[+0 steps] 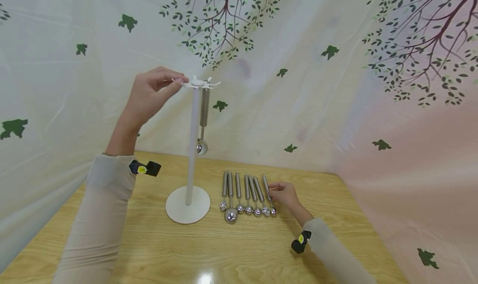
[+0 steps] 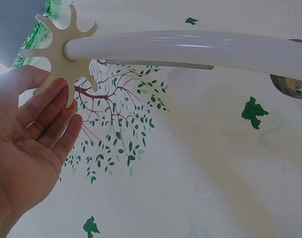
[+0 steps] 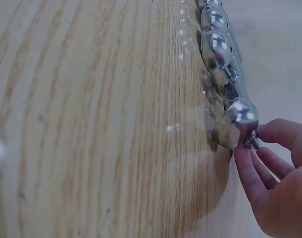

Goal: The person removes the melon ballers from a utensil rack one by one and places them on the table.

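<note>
A white rack (image 1: 193, 147) stands upright on a round base, with several curved hooks around its top. My left hand (image 1: 154, 91) pinches one hook between thumb and fingers; in the left wrist view the hand (image 2: 39, 129) reaches it from below. One metal scoop (image 1: 204, 110) hangs from the rack's far right side. Several metal scoops lie in a row right of the base, handles pointing away and bowls nearer me. My right hand (image 1: 285, 195) grips the handle of the rightmost scoop (image 1: 273, 212), its bowl (image 3: 237, 124) rounded side up. Fingertips are partly hidden behind that scoop.
The wooden table (image 1: 239, 255) carries the rack and the row. Behind and at the sides hangs a pale cloth (image 1: 261, 122) printed with leaves and branches. The biggest bowl in the row belongs to a ladle-like scoop (image 1: 230, 216) near its left end.
</note>
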